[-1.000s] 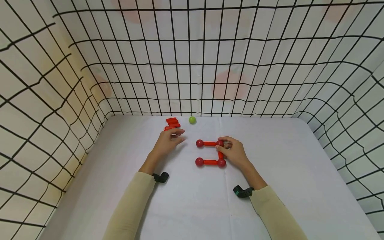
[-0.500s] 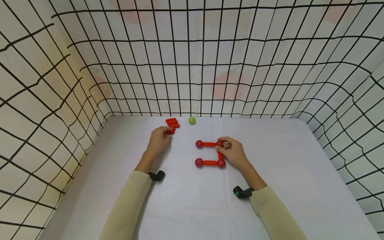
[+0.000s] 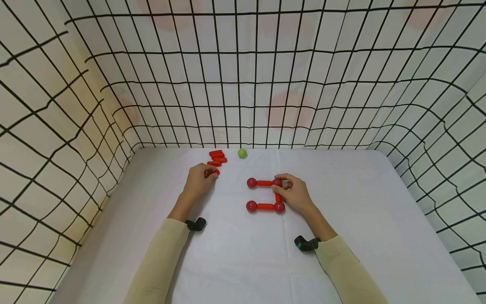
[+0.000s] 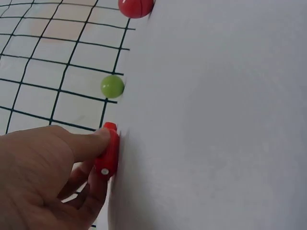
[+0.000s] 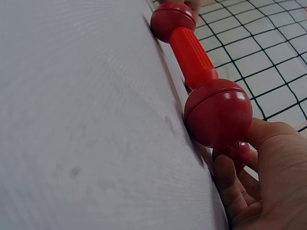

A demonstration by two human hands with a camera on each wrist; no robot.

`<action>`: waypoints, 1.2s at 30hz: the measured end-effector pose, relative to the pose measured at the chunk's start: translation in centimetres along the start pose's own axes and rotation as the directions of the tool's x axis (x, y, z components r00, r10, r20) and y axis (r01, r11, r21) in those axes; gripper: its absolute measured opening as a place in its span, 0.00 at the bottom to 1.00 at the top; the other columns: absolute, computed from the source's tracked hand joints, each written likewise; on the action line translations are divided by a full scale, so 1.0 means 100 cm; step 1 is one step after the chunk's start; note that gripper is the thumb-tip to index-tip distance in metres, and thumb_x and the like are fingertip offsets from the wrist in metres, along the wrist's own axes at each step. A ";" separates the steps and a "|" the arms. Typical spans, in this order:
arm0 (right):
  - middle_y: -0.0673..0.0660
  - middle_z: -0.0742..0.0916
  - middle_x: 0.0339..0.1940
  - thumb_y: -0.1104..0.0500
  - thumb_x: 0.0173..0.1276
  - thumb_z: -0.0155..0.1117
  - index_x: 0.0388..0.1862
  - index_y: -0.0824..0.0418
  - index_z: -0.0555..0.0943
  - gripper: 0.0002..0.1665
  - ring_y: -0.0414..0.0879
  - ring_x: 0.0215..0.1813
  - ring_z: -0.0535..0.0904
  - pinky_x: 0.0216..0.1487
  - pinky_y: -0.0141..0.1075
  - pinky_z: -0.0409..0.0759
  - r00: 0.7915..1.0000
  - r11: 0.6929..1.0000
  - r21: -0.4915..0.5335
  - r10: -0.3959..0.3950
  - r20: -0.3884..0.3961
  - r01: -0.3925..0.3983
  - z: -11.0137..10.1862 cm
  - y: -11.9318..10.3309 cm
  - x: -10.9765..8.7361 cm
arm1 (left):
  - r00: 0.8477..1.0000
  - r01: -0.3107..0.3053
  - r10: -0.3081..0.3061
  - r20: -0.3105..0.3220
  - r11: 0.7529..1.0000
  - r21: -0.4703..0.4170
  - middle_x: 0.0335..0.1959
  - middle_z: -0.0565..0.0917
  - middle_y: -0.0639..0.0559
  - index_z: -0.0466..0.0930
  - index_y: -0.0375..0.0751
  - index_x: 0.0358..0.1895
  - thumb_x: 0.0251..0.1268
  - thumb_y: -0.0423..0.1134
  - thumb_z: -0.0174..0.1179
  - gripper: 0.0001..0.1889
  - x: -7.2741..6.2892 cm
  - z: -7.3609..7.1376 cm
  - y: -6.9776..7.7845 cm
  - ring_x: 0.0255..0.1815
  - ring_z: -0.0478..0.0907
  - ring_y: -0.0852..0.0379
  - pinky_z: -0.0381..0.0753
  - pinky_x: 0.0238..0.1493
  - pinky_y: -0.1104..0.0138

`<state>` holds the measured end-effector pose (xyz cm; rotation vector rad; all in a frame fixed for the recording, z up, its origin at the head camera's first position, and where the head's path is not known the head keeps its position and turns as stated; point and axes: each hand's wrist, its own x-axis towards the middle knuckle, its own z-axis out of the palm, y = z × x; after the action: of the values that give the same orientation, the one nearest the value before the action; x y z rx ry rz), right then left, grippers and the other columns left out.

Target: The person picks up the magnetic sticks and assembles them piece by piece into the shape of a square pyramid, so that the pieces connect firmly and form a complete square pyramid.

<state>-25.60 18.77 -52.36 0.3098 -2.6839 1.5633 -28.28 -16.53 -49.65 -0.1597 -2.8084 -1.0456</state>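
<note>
Pinching red rod point(image 4: 109, 158) with left hand point(image 3: 196, 180), toward far edge of white surface point(image 3: 243, 257), left of middle. Grasping U-shaped ball-and-rod assembly point(image 3: 279, 197) with right hand point(image 3: 298, 194), closing fingers round corner ball point(image 3: 276, 183) nearer far edge. Supporting assembly midway between left and right edges, with open side facing left. Working just short of loose red rods point(image 3: 219, 160) clustering by far edge, beside green ball point(image 3: 242, 153). Wearing black wrist cameras point(image 3: 195, 224) and beige sleeves point(image 3: 157, 261).

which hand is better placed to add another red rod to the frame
Probably left: the left hand pinches a loose red rod, toward the open side of the frame; the right hand holds a corner ball.
</note>
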 end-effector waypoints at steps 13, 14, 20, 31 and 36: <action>0.59 0.87 0.43 0.53 0.68 0.74 0.61 0.56 0.83 0.24 0.48 0.33 0.80 0.26 0.30 0.77 1.000 1.000 -0.006 0.001 -0.001 -0.001 0.000 0.000 0.000 | 0.990 0.078 -0.072 0.120 0.996 -0.046 0.43 0.90 0.48 0.85 0.44 0.60 0.68 0.44 0.69 0.20 -0.007 0.000 0.002 0.45 0.85 0.51 0.86 0.42 0.62; 0.59 0.87 0.44 0.53 0.68 0.74 0.61 0.56 0.83 0.24 0.48 0.33 0.80 0.26 0.30 0.78 1.000 1.000 -0.006 0.002 -0.002 -0.002 0.001 0.000 0.000 | 0.989 0.078 -0.071 0.127 0.996 -0.051 0.43 0.90 0.48 0.85 0.44 0.60 0.69 0.45 0.69 0.19 -0.008 0.000 0.003 0.44 0.85 0.52 0.85 0.42 0.62; 0.58 0.87 0.44 0.52 0.69 0.74 0.62 0.56 0.83 0.24 0.47 0.34 0.80 0.27 0.30 0.79 1.000 1.000 -0.018 0.005 -0.006 -0.005 0.001 -0.001 0.000 | 0.982 0.068 -0.043 0.185 0.989 -0.129 0.42 0.90 0.51 0.86 0.44 0.57 0.70 0.49 0.67 0.18 -0.011 0.008 0.013 0.45 0.85 0.54 0.85 0.44 0.64; 0.57 0.87 0.44 0.51 0.69 0.73 0.61 0.54 0.83 0.23 0.49 0.36 0.80 0.28 0.31 0.79 1.000 0.999 -0.033 0.024 -0.007 -0.024 0.001 0.000 0.001 | 0.941 0.159 -0.051 0.334 0.939 -0.305 0.45 0.90 0.51 0.82 0.47 0.54 0.69 0.52 0.67 0.18 -0.014 0.032 0.038 0.42 0.86 0.55 0.84 0.47 0.63; 0.58 0.87 0.42 0.51 0.69 0.73 0.62 0.54 0.82 0.24 0.49 0.35 0.80 0.28 0.31 0.80 1.000 0.999 -0.034 0.022 0.000 -0.022 0.001 0.000 0.001 | 0.929 0.180 -0.048 0.366 0.925 -0.336 0.44 0.91 0.52 0.83 0.48 0.53 0.67 0.55 0.68 0.19 -0.017 0.041 0.047 0.44 0.86 0.55 0.85 0.48 0.62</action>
<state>-25.70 18.67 -52.38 0.2807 -2.7198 1.5218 -26.30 -10.39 -50.05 -0.2434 -2.9212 -1.7238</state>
